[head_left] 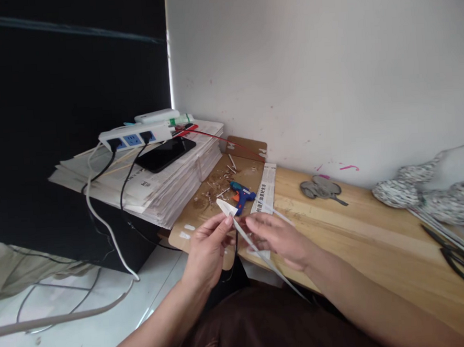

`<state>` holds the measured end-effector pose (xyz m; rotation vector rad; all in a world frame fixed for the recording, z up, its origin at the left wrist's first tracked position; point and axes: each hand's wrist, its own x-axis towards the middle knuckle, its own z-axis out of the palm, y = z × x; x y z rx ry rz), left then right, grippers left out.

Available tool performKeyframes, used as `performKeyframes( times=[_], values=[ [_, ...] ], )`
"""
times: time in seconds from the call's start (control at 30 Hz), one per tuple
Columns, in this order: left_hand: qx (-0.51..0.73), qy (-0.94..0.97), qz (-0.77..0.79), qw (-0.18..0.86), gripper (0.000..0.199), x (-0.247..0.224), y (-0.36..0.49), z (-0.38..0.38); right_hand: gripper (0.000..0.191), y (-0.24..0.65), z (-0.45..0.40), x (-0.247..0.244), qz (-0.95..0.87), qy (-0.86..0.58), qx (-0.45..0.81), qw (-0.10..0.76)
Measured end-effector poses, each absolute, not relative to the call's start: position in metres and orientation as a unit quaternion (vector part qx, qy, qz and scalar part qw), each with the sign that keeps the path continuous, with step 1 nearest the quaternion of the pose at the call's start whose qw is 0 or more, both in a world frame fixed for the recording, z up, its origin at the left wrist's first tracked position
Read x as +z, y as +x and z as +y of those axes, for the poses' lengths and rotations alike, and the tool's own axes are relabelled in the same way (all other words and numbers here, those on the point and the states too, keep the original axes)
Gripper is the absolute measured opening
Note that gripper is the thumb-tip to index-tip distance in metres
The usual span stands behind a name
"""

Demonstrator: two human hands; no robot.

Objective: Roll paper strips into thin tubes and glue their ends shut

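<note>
My left hand (211, 245) is closed, with thumb and fingers pinching a paper strip. At the pinch the strip's end is folded into a white pointed paper tip (227, 208). From there the narrow paper strip (275, 269) trails down and to the right over my lap. My right hand (279, 238) is beside the strip, its fingers bent and slightly blurred. Whether they grip the strip is not clear. Just beyond the hands, a blue glue gun (243, 196) with an orange trigger lies on brown cardboard (206, 209). A printed newspaper strip (268, 184) lies to its right.
At left stands a newspaper stack (170, 190) bearing a power strip (135, 136) and a black phone (166, 154). Cables hang toward the floor. On the wooden table (338, 235) are a grey cloth bundle (320, 187), black scissors (457, 259) and woven paper pieces (430, 195). A wall rises behind.
</note>
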<state>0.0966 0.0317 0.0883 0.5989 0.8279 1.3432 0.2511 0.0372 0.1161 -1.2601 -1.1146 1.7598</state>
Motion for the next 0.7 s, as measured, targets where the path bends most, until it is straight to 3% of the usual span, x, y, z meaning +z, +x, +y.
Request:
performKeyframes(
  times=[0.3, 0.7],
  values=[
    [0.580, 0.284, 0.357, 0.675, 0.013, 0.097, 0.112, 0.033, 0.019, 0.261, 0.005, 0.114, -0.700, -0.533, 0.330, 0.342],
    [0.530, 0.329, 0.335, 0.706, 0.011, 0.099, 0.120, 0.038, 0.021, 0.281, -0.012, 0.127, -0.759, -0.528, 0.242, 0.293]
  ],
)
